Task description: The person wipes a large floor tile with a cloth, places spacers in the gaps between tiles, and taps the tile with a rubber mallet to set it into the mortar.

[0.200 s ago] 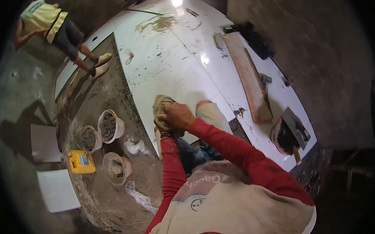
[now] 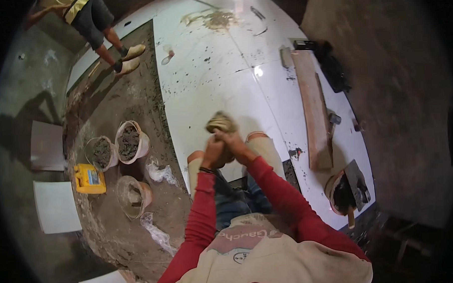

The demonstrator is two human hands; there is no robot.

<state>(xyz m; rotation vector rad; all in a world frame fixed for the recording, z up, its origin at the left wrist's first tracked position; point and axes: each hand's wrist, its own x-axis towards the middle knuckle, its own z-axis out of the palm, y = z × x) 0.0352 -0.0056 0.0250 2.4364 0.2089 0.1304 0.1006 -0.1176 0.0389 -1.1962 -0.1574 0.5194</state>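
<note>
In front of my knees, both hands are together over the white floor tiles. A wadded, dirty beige cloth (image 2: pixel 221 122) sticks out beyond my fingers; whether it is a rag or a glove is unclear. My left hand (image 2: pixel 213 154) is closed at the cloth's near end. My right hand (image 2: pixel 232 144) presses against the left and closes on the same cloth. Part of the cloth is hidden inside my fingers. A large white tile (image 2: pixel 200 92) lies under and beyond my hands, speckled with dark bits.
Buckets of grey mortar (image 2: pixel 133 145) and a yellow jerrycan (image 2: pixel 90 179) stand on the dirt at left. At right are a wooden board (image 2: pixel 311 113), a hammer (image 2: pixel 334 119) and a bucket (image 2: pixel 333 197) with a trowel (image 2: pixel 356 184). Another person (image 2: pixel 100 26) stands at far left.
The view has shifted. My hands have drawn closer together; the cloth, earlier spread around my left hand, now bunches up beyond both hands. My right forearm has swung nearer my body.
</note>
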